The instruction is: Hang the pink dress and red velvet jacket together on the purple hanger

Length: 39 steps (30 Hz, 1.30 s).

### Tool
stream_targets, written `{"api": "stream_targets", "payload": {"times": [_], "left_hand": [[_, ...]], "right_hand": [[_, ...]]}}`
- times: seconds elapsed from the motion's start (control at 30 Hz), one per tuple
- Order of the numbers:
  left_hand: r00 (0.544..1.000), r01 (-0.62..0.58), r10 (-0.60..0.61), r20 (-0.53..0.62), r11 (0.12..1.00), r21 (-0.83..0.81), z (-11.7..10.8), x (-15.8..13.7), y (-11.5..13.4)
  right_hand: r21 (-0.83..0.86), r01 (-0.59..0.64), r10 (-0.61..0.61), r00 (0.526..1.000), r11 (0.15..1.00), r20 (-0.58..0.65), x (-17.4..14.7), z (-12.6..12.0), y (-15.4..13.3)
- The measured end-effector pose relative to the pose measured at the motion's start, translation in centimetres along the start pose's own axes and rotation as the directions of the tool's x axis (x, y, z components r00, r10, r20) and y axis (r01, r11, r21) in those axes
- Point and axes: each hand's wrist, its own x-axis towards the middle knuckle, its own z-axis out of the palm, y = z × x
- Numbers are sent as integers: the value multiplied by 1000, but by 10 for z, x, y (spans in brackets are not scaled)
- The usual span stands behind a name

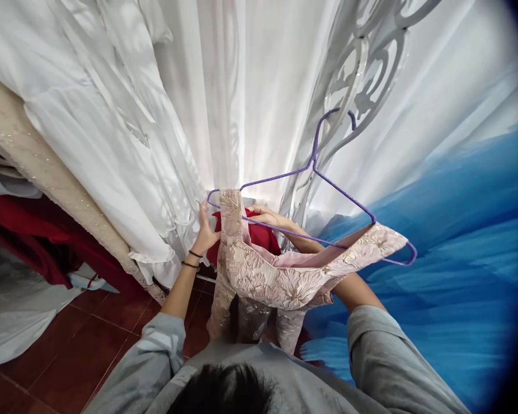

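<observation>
A pale pink brocade dress [280, 284] with a raised floral pattern hangs in front of me on a purple wire hanger [280, 178]. The hanger's hook loops over white metal scrollwork. Behind the dress's left strap is a bundle of red cloth [263, 236], partly hidden. My left hand [206, 233], with two dark bands at the wrist, grips the cloth's left side, its thumb close to the strap. Reaching behind the dress, my right hand [265, 217] lies along the cloth's top with its fingers closed on it; the dress and hanger cover part of that forearm.
White garments [107, 126] hang along the left, beside a beige sparkly one [60, 167]. Lower left are dark red clothes [34, 236] and pale fabric on the reddish tiled floor [82, 339]. A white scrollwork frame [362, 75] rises upper right, near blue tulle [440, 247] and white drapes [267, 86].
</observation>
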Motion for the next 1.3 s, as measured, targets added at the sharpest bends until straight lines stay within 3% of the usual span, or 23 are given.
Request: {"api": "stream_targets", "payload": {"times": [0.03,0.1,0.17,0.3,0.43,0.5,0.6,0.67,0.77,0.9,0.97,1.07,1.13,1.23,1.27,1.3], "left_hand": [[991,80,-73,112,995,-59,3,9,-4],[918,261,-202,342,956,-134,10,22,-10],[876,354,-259,408,919,-176,12,34,-13],[946,296,-245,213,920,-256,-3,66,-8],[982,139,-124,140,984,-107,-18,108,8],[989,42,-50,136,997,62,-19,126,19],[995,-66,41,91,954,293,-16,146,36],[994,-110,108,25,921,374,-13,156,48],[980,-88,153,-127,908,410,-9,170,68],[966,-62,144,-216,935,350,-1,175,101],[961,-124,188,-203,948,293,3,165,119],[962,-190,218,-167,967,168,6,134,140],[975,-188,198,-102,977,99,9,104,150],[974,-169,164,156,986,16,17,52,158],[940,-163,159,301,986,-12,20,37,160],[865,-158,155,477,987,-34,22,25,161]], "right_hand": [[-4,4,-4,1000,1000,19,4,-2,2],[-20,-19,19,1000,1000,5,9,-7,6],[-70,-48,43,997,996,-70,11,-15,8],[-376,-80,11,983,923,-181,10,-32,4],[-766,-269,155,963,584,-220,17,-39,-1],[-811,-370,198,929,453,-313,24,-42,-2],[-759,-515,69,842,399,-535,34,-52,-8],[-701,-557,-96,748,445,-656,42,-61,-14],[-682,-454,-313,648,573,-695,54,-72,-26],[-649,-304,-429,548,697,-718,64,-78,-46],[-600,-252,-407,536,759,-739,57,-76,-56],[-581,-175,-383,598,795,-704,30,-67,-68],[-578,-151,-390,602,802,-697,5,-59,-72],[-503,-162,-356,528,849,-771,-34,-49,-71],[-462,-161,-324,519,872,-791,-46,-46,-70],[-421,-156,-283,534,893,-797,-56,-42,-70]]}}
